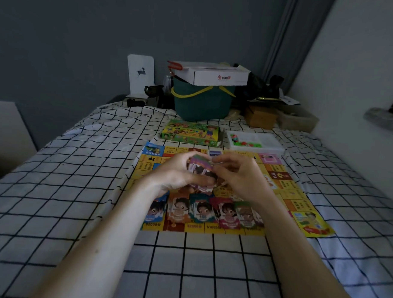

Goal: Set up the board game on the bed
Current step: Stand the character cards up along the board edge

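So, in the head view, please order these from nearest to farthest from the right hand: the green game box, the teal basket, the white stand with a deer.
From the right hand, holding cards over the board:
1. Green game box, just beyond the board, slightly left.
2. Teal basket, behind the box, at the bed's far end.
3. White stand with a deer, farthest, back left by the wall.
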